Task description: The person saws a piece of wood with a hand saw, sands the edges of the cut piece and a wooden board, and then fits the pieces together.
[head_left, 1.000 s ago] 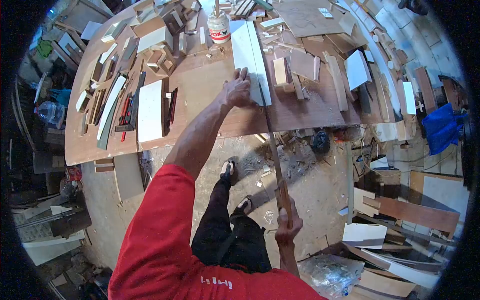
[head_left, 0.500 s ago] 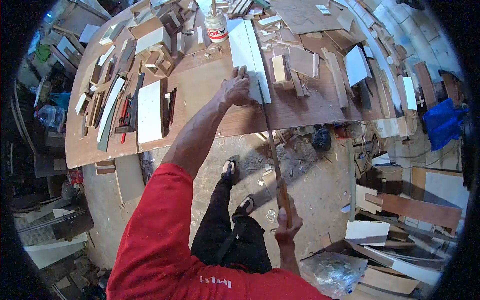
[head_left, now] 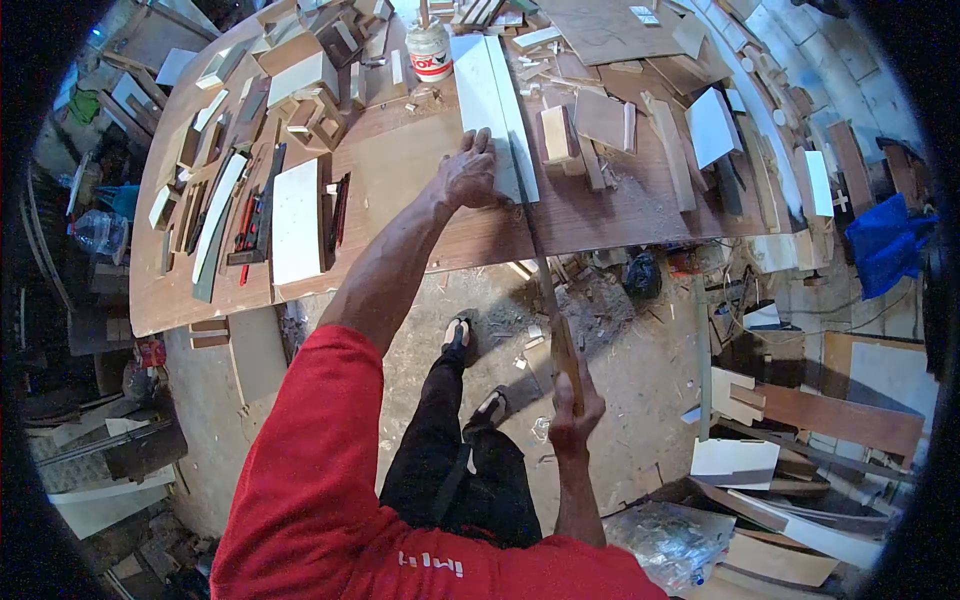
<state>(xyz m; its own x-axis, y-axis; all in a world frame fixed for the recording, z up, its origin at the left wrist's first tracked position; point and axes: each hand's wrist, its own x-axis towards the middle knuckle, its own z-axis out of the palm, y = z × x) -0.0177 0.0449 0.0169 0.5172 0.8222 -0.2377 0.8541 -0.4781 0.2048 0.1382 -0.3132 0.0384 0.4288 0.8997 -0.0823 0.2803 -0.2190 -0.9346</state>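
In the head view, pressing on the near part of the white board [head_left: 480, 90] with the left hand [head_left: 470, 178], fingers bent a little and laid on top, not clenched. Grasping the wooden handle of the saw [head_left: 564, 350] with the right hand [head_left: 575, 412], fingers closed around it, on the near side of the white board and past the edge of the table [head_left: 400, 240]. Touching the white board at its near end with the saw blade, in line with a dark lengthwise line on the board's face. Lying flat on the table, the white board, with its near end close to the table edge.

Just left of the white board's far part, a labelled jar [head_left: 430, 55] with a stick upright in it. Farther left, past a bare stretch of table, a white panel [head_left: 297, 222], then red and black tools [head_left: 257, 228]. To the right of the white board, in order, a pale-faced block [head_left: 556, 136], a brown square piece [head_left: 602, 121], a long wooden strip [head_left: 670, 150] and a white-faced block [head_left: 712, 128]. Right of the white board's far end, a large brown sheet [head_left: 605, 30]. Nearer than the white board, below the table edge, sandalled feet [head_left: 458, 330] and a black bag [head_left: 642, 275] among scraps on the floor [head_left: 430, 300].
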